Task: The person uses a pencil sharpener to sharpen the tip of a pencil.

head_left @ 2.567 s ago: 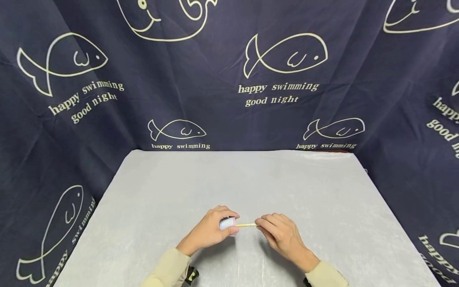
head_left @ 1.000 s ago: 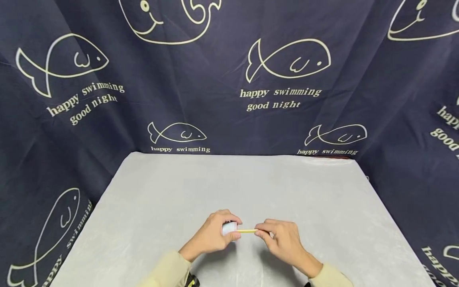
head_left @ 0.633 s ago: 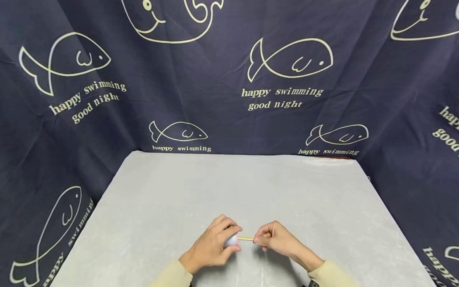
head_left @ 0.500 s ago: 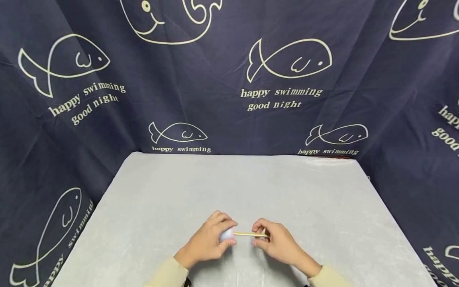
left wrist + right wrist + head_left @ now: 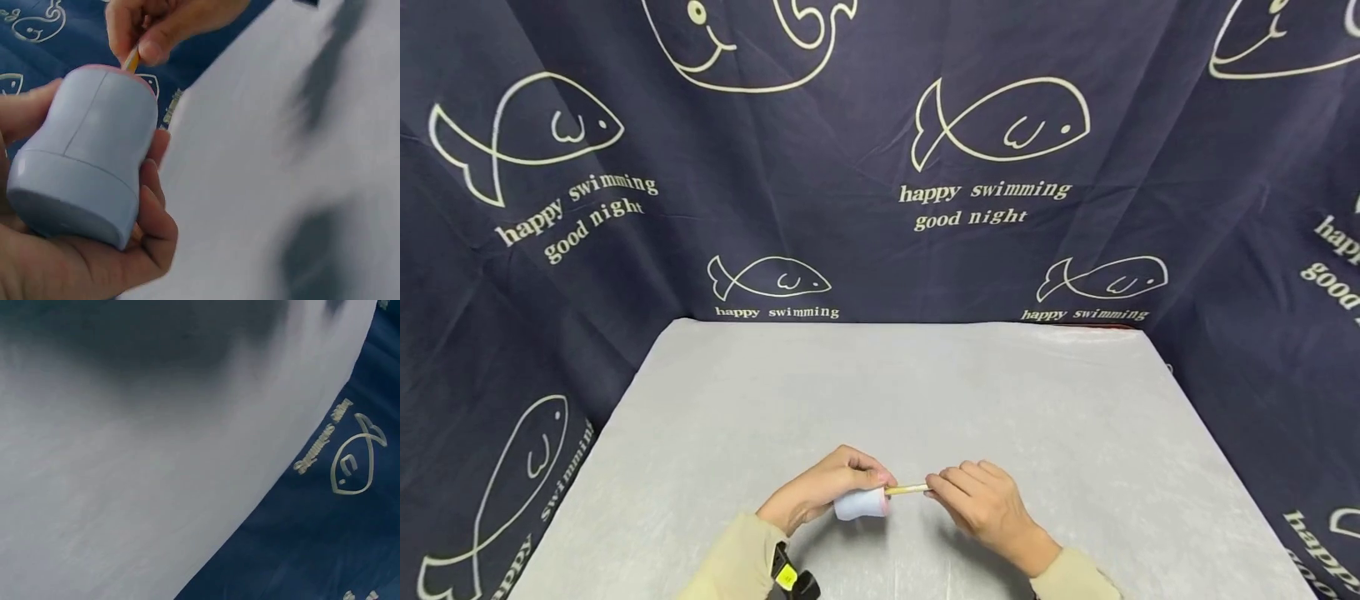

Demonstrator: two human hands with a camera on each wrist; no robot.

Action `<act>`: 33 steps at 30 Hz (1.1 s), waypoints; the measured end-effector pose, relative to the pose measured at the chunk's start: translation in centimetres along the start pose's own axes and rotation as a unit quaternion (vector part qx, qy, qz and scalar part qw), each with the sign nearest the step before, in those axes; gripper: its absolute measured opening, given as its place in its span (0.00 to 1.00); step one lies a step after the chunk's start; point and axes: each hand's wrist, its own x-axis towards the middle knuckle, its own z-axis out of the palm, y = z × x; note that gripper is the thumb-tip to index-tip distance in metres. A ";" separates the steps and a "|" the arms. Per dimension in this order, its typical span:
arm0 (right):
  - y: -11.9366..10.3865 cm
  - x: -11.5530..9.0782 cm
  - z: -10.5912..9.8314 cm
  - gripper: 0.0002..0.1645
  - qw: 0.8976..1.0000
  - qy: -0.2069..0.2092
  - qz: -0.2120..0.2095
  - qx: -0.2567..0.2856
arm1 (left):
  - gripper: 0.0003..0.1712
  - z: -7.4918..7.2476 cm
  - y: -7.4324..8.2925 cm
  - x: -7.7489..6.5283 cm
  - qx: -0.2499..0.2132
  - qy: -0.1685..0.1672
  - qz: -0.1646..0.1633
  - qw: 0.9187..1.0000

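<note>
My left hand (image 5: 833,483) grips a pale blue pencil sharpener (image 5: 861,504) with a pink end, held on its side above the table. In the left wrist view the sharpener (image 5: 94,144) shows its smooth waisted body, with fingers and thumb wrapped round it. A yellow pencil (image 5: 907,489) sticks out of the pink end; its tip is hidden inside. At the pencil's other end my right hand (image 5: 988,508) pinches it between thumb and fingers. The right wrist view has neither the hand nor the pencil in it.
A pale grey cloth covers the table (image 5: 910,383). Dark blue curtains (image 5: 865,167) printed with fish and lettering hang behind it and along both sides. A dark strap with a yellow patch (image 5: 786,575) sits at the left wrist.
My left hand has rolled over, so the sharpener now shows below the fingers. My right fingers, loosely spread round the pencil half a second ago, now pinch it.
</note>
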 end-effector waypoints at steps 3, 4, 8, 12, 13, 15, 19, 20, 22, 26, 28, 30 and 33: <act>-0.4 0.2 -0.6 0.15 0.995 -0.053 0.061 0.055 | 0.15 0.3 -0.4 0.2 0.081 0.019 0.066 0.994; -0.6 0.3 -0.9 0.13 0.987 -0.088 0.103 0.088 | 0.13 0.6 -0.7 0.2 0.125 0.036 0.095 0.987; -0.4 0.7 -2.4 0.06 0.855 -0.257 0.350 0.284 | 0.13 2.2 -2.6 0.2 0.302 0.124 0.215 0.920; 0.2 0.5 -2.8 0.12 0.650 -0.332 0.510 0.455 | 0.20 3.4 -4.6 0.0 0.412 0.170 0.323 0.835; 0.3 0.3 -2.7 0.13 0.618 -0.336 0.525 0.479 | 0.21 3.5 -4.8 0.1 0.434 0.175 0.344 0.814; 0.2 -0.2 -2.5 0.14 0.603 -0.333 0.534 0.490 | 0.22 3.4 -4.9 0.1 0.471 0.178 0.370 0.781; -0.5 -1.0 -1.8 0.07 0.732 -0.296 0.475 0.388 | 0.22 2.3 -3.9 0.2 0.503 0.168 0.350 0.772; -0.6 -1.1 -1.6 0.08 0.783 -0.275 0.439 0.345 | 0.21 2.0 -3.5 0.2 0.496 0.167 0.333 0.785; -0.9 -1.3 -1.3 0.11 0.875 -0.227 0.349 0.247 | 0.19 1.4 -2.8 -0.1 0.459 0.162 0.285 0.826; -1.2 -1.5 -0.6 0.07 0.969 -0.127 0.189 0.098 | 0.15 0.8 -2.0 -0.8 0.361 0.151 0.187 0.901; -1.1 -1.5 -0.4 0.13 0.982 -0.100 0.146 0.066 | 0.14 0.7 -1.7 -1.0 0.331 0.143 0.163 0.918; -1.1 -1.4 -0.4 0.16 0.988 -0.080 0.122 0.051 | 0.14 0.6 -1.5 -1.2 0.321 0.139 0.156 0.924; -1.1 -1.3 -0.4 0.15 0.991 -0.072 0.103 0.048 | 0.13 0.6 -1.2 -1.3 0.314 0.136 0.156 0.927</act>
